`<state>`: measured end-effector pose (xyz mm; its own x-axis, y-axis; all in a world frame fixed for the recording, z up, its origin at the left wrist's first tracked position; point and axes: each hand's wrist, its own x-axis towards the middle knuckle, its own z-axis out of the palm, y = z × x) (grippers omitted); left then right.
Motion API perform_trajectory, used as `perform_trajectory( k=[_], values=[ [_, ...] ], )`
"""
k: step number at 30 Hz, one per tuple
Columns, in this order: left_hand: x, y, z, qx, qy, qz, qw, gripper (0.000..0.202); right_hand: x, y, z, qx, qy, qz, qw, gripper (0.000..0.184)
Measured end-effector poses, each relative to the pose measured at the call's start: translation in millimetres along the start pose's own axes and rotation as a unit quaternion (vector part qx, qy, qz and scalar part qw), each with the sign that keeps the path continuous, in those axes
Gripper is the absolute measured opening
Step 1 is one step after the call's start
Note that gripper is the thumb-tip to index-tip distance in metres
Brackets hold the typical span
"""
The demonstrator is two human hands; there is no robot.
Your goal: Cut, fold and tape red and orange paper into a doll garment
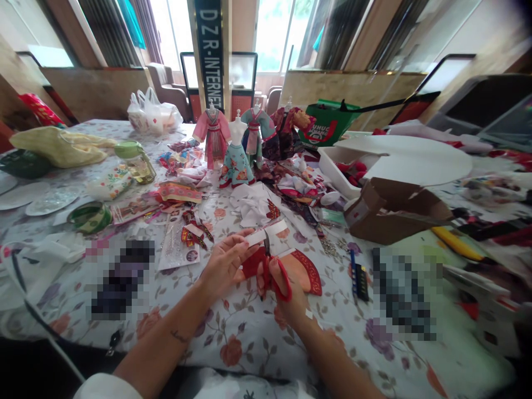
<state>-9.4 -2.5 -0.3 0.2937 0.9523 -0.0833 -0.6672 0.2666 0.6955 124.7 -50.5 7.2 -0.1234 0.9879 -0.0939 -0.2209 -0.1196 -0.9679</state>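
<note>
My left hand [226,257] pinches one end of a white strip [276,228] that looks like paper or tape. In my right hand [276,280] is a pair of scissors [285,281] with red handles, fingers through the loops. The dark blades meet the strip close to my left fingertips. Under both hands lies a red and orange fan-shaped piece [306,271], partly covered by them. Just beyond is a pile of white scraps [255,204]. A small white bit [308,313] rests by my right wrist.
Small dress forms in robes [213,136] and a teal floral skirt [237,163] stand at the back. To the right sit a cardboard box [394,213], a white tray [338,174] and a blue pen [353,274]. Leftward are a green tape roll [89,217] and a bottle [139,165].
</note>
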Motion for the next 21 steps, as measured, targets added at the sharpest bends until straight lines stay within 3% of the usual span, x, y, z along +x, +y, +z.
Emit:
perform_trajectory(
  k=[6, 11, 16, 19, 21],
  values=[
    [-0.6, 1.0, 1.1, 0.022, -0.006, -0.002, 1.000, 0.008, -2.1, 5.6, -1.5, -0.042, 0.042, 0.023, 0.998, 0.052],
    [2.4, -0.9, -2.5, 0.117, 0.027, 0.045, 0.992, 0.011, 1.6, 4.9, -3.1, -0.032, 0.016, 0.004, 0.999, 0.050],
    [14.5, 5.4, -15.8, 0.259, 0.095, 0.155, 0.949, 0.006, 9.4, -0.9, -12.2, -0.087, 0.059, 0.012, 0.994, 0.050],
    [30.8, 21.9, -29.3, 0.346, 0.121, 0.213, 0.906, 0.005, 12.4, -1.9, -24.8, -0.105, 0.090, -0.008, 0.990, 0.047],
    [43.0, 34.2, -38.9, 0.367, 0.132, 0.219, 0.894, 0.006, 13.2, -3.2, -33.3, -0.079, 0.096, -0.004, 0.992, 0.045]
  ],
)
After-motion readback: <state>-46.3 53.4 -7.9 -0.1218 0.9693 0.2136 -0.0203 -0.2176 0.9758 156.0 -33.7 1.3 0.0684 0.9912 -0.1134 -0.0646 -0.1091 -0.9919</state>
